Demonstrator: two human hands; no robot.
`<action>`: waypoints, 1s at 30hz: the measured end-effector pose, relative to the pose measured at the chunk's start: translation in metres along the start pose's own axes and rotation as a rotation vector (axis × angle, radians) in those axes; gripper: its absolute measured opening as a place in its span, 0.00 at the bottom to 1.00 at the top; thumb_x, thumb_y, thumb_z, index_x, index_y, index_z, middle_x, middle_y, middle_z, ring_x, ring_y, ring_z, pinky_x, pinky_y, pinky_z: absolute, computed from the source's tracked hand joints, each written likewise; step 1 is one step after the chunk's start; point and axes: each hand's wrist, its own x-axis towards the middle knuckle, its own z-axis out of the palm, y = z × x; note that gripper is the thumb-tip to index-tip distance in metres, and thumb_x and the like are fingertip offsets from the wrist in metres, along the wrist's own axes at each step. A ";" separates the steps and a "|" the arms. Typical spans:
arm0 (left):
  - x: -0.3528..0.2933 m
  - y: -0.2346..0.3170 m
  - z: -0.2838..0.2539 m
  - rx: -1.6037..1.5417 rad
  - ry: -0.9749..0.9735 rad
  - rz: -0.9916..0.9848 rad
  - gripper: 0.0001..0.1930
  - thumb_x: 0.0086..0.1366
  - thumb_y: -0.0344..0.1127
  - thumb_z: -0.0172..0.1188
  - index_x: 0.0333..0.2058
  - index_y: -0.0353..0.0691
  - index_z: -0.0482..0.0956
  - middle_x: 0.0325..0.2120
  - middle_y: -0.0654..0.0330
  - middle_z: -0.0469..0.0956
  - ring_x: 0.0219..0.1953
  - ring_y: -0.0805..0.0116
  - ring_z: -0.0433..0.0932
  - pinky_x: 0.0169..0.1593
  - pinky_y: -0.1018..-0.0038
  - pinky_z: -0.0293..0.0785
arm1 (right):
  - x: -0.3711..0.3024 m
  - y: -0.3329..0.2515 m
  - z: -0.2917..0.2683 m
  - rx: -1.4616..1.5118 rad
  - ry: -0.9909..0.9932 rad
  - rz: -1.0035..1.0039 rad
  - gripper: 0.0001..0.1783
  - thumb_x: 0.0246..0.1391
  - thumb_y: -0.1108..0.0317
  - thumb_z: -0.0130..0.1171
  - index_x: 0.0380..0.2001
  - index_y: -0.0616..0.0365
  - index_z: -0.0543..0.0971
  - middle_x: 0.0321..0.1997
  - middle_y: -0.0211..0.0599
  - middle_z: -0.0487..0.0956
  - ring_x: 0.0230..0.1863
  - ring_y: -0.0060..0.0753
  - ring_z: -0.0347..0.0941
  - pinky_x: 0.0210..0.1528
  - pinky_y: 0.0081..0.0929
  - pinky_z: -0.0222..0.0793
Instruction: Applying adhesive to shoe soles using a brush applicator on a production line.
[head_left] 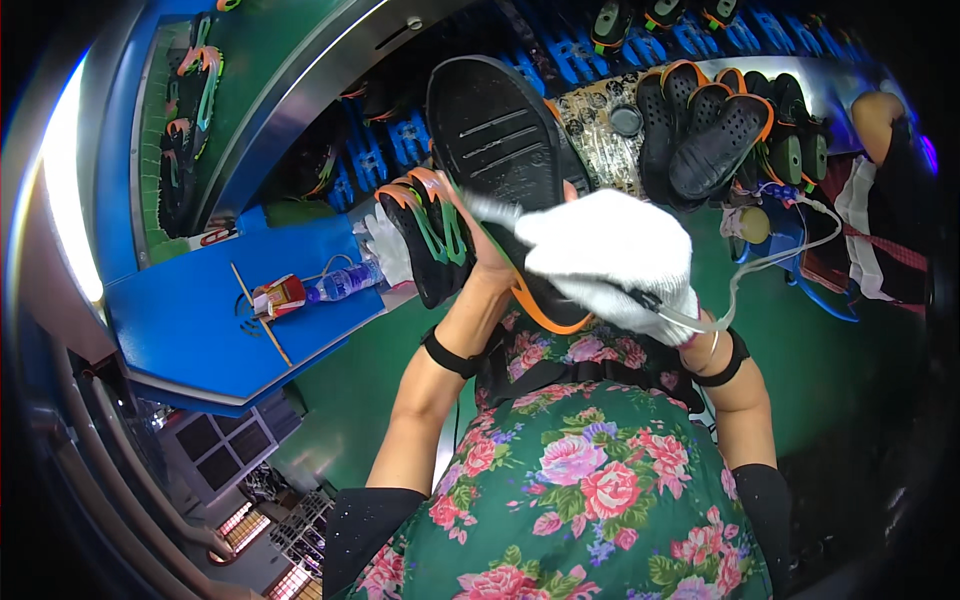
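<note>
Upright before me is a black shoe [497, 130] with an orange lower edge and several grooves across its broad dark face. My bare left hand [478, 240] grips it along the left side, fingers closed round it. A white knitted glove covers my right hand [610, 255], which is closed round a slim brush-like tool [490, 210]. Its pale tip is smeared by motion and lies close to the shoe's left edge. From a dark end piece at the glove's wrist side, a clear hose [735, 275] curves off to the right. Most of the handle is hidden inside the glove.
Black perforated clogs [722, 145] with orange rims stand at the back right. Black shoes with orange and green trim [425, 235] stand left of my hand. A blue table [200, 320] holds a bottle [345, 282] and a red box [280, 297]. Blue racks [405, 142] line the back.
</note>
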 end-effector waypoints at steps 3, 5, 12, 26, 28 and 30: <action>0.005 0.009 0.006 -0.072 -0.150 -0.103 0.64 0.51 0.93 0.34 0.63 0.35 0.69 0.49 0.44 0.79 0.49 0.49 0.81 0.55 0.55 0.79 | -0.008 0.001 0.009 -0.082 -0.012 0.047 0.18 0.53 0.72 0.69 0.50 0.55 0.85 0.51 0.38 0.86 0.47 0.42 0.84 0.49 0.35 0.79; 0.006 0.006 0.004 -0.018 -0.129 -0.208 0.69 0.44 0.97 0.32 0.56 0.29 0.73 0.44 0.43 0.80 0.44 0.51 0.83 0.48 0.59 0.82 | -0.020 -0.006 0.026 0.057 -0.016 0.188 0.20 0.55 0.73 0.68 0.53 0.55 0.84 0.52 0.36 0.85 0.48 0.40 0.82 0.51 0.33 0.78; 0.012 0.024 0.025 -0.020 -0.251 -0.043 0.67 0.48 0.96 0.29 0.57 0.31 0.73 0.41 0.43 0.80 0.39 0.46 0.80 0.47 0.54 0.79 | -0.012 -0.002 0.004 -0.100 -0.033 0.010 0.20 0.51 0.74 0.70 0.49 0.53 0.86 0.52 0.39 0.86 0.50 0.41 0.84 0.49 0.34 0.80; 0.019 0.040 0.043 0.001 -0.205 -0.020 0.62 0.49 0.92 0.47 0.52 0.29 0.75 0.39 0.50 0.79 0.39 0.58 0.80 0.49 0.60 0.77 | -0.022 -0.014 0.003 -0.028 -0.149 0.057 0.20 0.46 0.78 0.71 0.46 0.51 0.87 0.50 0.41 0.87 0.47 0.43 0.85 0.47 0.35 0.80; 0.019 0.041 0.044 0.001 -0.207 0.005 0.62 0.48 0.92 0.46 0.51 0.28 0.75 0.38 0.50 0.79 0.39 0.57 0.80 0.50 0.60 0.77 | -0.014 -0.010 -0.003 0.101 -0.039 0.164 0.18 0.47 0.77 0.71 0.44 0.52 0.88 0.50 0.41 0.87 0.46 0.41 0.85 0.47 0.35 0.80; 0.023 0.043 0.045 -0.005 -0.227 0.049 0.64 0.47 0.93 0.45 0.50 0.26 0.76 0.37 0.49 0.79 0.40 0.56 0.80 0.51 0.60 0.78 | -0.017 -0.011 -0.001 0.051 -0.039 0.155 0.16 0.48 0.77 0.71 0.42 0.52 0.88 0.50 0.41 0.87 0.46 0.39 0.85 0.47 0.34 0.80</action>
